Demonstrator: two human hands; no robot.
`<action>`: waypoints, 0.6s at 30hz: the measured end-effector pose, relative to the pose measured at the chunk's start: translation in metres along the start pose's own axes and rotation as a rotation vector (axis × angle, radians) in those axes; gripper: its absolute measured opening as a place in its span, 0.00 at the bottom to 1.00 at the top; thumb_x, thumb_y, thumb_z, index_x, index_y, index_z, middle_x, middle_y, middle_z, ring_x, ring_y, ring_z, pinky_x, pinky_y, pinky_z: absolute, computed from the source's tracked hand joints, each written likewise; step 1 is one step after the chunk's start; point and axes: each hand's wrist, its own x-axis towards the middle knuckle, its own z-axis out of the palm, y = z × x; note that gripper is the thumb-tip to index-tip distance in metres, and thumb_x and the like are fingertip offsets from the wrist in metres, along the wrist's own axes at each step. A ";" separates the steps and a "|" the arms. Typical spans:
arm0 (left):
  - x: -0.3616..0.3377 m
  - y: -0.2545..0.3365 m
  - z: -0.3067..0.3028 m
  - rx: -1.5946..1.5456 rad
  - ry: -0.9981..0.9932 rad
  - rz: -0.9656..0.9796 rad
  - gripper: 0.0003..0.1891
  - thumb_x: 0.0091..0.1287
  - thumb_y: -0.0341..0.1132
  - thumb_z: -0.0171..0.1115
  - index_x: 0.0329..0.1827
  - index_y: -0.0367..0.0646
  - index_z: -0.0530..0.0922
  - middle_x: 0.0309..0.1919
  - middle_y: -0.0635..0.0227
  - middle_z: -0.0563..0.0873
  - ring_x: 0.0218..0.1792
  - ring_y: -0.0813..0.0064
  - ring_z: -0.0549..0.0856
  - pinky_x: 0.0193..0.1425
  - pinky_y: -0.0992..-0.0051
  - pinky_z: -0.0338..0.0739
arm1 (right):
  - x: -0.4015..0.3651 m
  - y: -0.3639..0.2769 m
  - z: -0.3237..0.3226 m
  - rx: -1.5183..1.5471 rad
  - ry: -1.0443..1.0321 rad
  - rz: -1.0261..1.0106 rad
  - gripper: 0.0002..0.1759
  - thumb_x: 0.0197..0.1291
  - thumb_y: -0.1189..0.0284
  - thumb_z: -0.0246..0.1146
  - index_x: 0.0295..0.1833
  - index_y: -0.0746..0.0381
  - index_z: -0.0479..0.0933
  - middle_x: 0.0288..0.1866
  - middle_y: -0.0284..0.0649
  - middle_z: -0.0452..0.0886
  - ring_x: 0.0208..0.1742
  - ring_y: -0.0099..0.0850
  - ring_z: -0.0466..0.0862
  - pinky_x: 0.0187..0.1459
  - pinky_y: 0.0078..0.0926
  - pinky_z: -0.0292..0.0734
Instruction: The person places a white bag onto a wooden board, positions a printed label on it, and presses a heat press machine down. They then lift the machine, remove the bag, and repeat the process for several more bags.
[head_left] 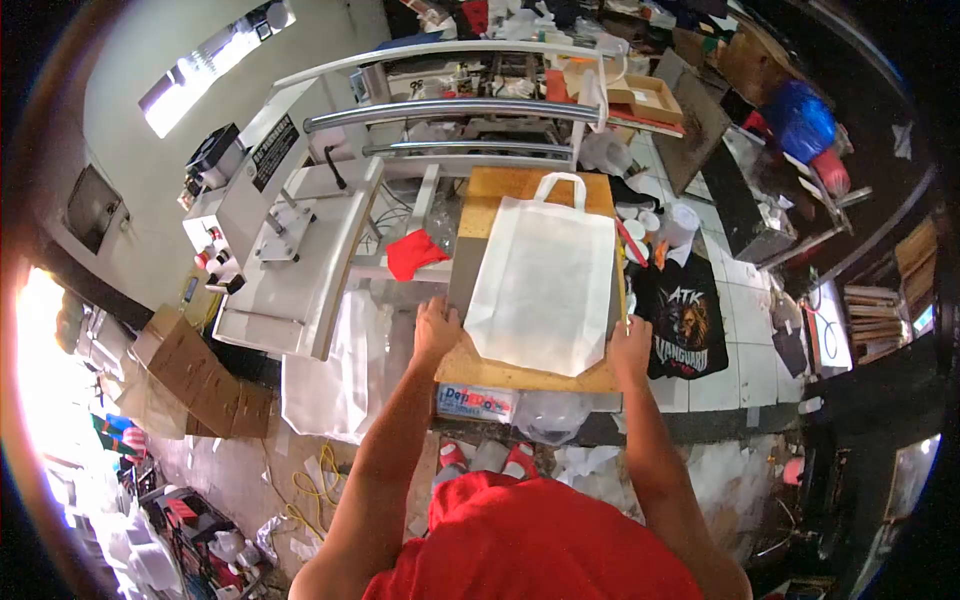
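A white tote bag [545, 280] with looped handles lies flat on a wooden board [500, 185], handles at the far end. At the board's near left edge, my left hand [437, 328] is closed round the edge with bent fingers. Opposite it, my right hand [629, 347] is closed on the right edge, close to the bag's lower corner. Neither hand appears to touch the bag. The undersides of both hands' grips are hidden. A red cloth [415, 255] sits beyond my left hand, on the white frame.
A white press machine [290, 240] with metal rollers [450, 115] stands left and behind. More white bags [340, 370] hang at left. A black printed bag [685, 320] and white tubs [680, 222] are at right. Yellow cord [318, 485] trails on the floor near cardboard boxes [190, 360].
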 end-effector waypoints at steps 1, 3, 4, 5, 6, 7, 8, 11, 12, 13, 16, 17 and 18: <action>0.004 -0.004 0.004 -0.003 -0.007 0.004 0.20 0.62 0.36 0.63 0.56 0.37 0.81 0.48 0.45 0.86 0.53 0.46 0.83 0.61 0.56 0.77 | 0.003 0.007 0.004 -0.024 -0.033 0.017 0.19 0.65 0.66 0.62 0.54 0.70 0.78 0.47 0.57 0.80 0.51 0.54 0.79 0.54 0.50 0.75; 0.013 -0.018 0.017 -0.003 -0.012 0.044 0.18 0.62 0.35 0.64 0.53 0.37 0.83 0.47 0.47 0.86 0.54 0.48 0.83 0.62 0.56 0.77 | 0.009 0.015 0.006 -0.018 -0.088 0.092 0.18 0.63 0.65 0.64 0.49 0.71 0.80 0.43 0.56 0.82 0.48 0.54 0.82 0.52 0.48 0.77; 0.015 -0.019 0.023 -0.008 0.016 0.026 0.17 0.61 0.34 0.65 0.51 0.37 0.85 0.47 0.48 0.86 0.55 0.49 0.83 0.63 0.58 0.77 | 0.009 0.013 0.006 -0.020 -0.083 0.128 0.17 0.63 0.65 0.64 0.47 0.71 0.81 0.43 0.56 0.82 0.48 0.54 0.82 0.52 0.47 0.77; 0.013 -0.012 0.023 -0.014 0.003 0.037 0.17 0.61 0.34 0.65 0.51 0.37 0.85 0.47 0.48 0.86 0.55 0.49 0.83 0.63 0.58 0.77 | 0.008 0.011 0.007 -0.019 -0.081 0.164 0.17 0.63 0.66 0.64 0.45 0.71 0.81 0.42 0.56 0.83 0.48 0.54 0.82 0.52 0.47 0.77; 0.009 -0.007 0.021 -0.018 0.026 -0.006 0.17 0.60 0.33 0.65 0.52 0.37 0.85 0.48 0.49 0.86 0.55 0.50 0.83 0.63 0.59 0.77 | 0.010 0.010 0.007 -0.061 -0.069 0.164 0.16 0.62 0.65 0.65 0.42 0.71 0.82 0.41 0.56 0.85 0.46 0.53 0.84 0.51 0.45 0.79; 0.006 -0.004 0.020 -0.020 0.050 -0.052 0.18 0.59 0.33 0.66 0.53 0.38 0.85 0.48 0.49 0.86 0.54 0.50 0.83 0.63 0.60 0.77 | 0.011 0.014 0.008 -0.066 -0.065 0.173 0.16 0.62 0.65 0.65 0.42 0.71 0.82 0.41 0.56 0.85 0.46 0.53 0.84 0.51 0.45 0.79; 0.005 -0.001 0.021 -0.021 0.072 -0.081 0.19 0.59 0.31 0.65 0.54 0.39 0.85 0.48 0.51 0.87 0.53 0.51 0.84 0.62 0.61 0.77 | 0.013 0.017 0.011 0.040 -0.079 0.271 0.17 0.61 0.65 0.66 0.42 0.71 0.81 0.39 0.55 0.85 0.45 0.52 0.85 0.50 0.44 0.80; 0.010 -0.016 0.031 -0.105 0.084 -0.098 0.19 0.58 0.30 0.65 0.55 0.39 0.84 0.47 0.53 0.88 0.52 0.53 0.85 0.62 0.61 0.78 | 0.016 0.027 0.021 0.172 -0.055 0.359 0.16 0.58 0.66 0.69 0.40 0.71 0.81 0.34 0.52 0.87 0.41 0.48 0.88 0.47 0.43 0.81; 0.009 -0.023 0.033 -0.100 0.091 -0.105 0.19 0.58 0.30 0.65 0.55 0.39 0.84 0.47 0.53 0.88 0.52 0.53 0.85 0.62 0.61 0.78 | 0.018 0.032 0.022 0.150 -0.082 0.368 0.16 0.58 0.66 0.69 0.40 0.71 0.81 0.36 0.53 0.87 0.42 0.49 0.88 0.48 0.43 0.81; 0.007 -0.021 0.032 -0.120 0.097 -0.088 0.20 0.58 0.30 0.64 0.55 0.39 0.84 0.48 0.53 0.88 0.52 0.54 0.85 0.61 0.61 0.78 | 0.021 0.030 0.019 0.127 -0.108 0.374 0.16 0.58 0.66 0.69 0.41 0.70 0.82 0.38 0.54 0.87 0.44 0.49 0.88 0.49 0.44 0.81; 0.003 -0.017 0.028 -0.159 0.120 -0.054 0.21 0.58 0.29 0.64 0.57 0.39 0.83 0.49 0.52 0.88 0.51 0.55 0.86 0.60 0.61 0.79 | 0.024 0.025 0.015 0.111 -0.139 0.374 0.15 0.57 0.67 0.69 0.41 0.70 0.82 0.40 0.55 0.87 0.45 0.50 0.87 0.50 0.45 0.81; 0.001 -0.015 0.028 -0.178 0.130 -0.032 0.21 0.59 0.29 0.64 0.57 0.39 0.83 0.49 0.52 0.88 0.50 0.55 0.87 0.59 0.61 0.80 | 0.023 0.025 0.015 0.117 -0.137 0.377 0.14 0.57 0.68 0.69 0.41 0.70 0.82 0.40 0.55 0.87 0.45 0.51 0.87 0.50 0.45 0.81; 0.002 -0.013 0.027 -0.178 0.133 -0.034 0.21 0.59 0.29 0.64 0.57 0.39 0.83 0.49 0.52 0.88 0.50 0.55 0.87 0.59 0.61 0.80 | 0.023 0.025 0.016 0.126 -0.113 0.376 0.14 0.56 0.67 0.68 0.40 0.69 0.82 0.40 0.55 0.87 0.45 0.53 0.87 0.50 0.45 0.81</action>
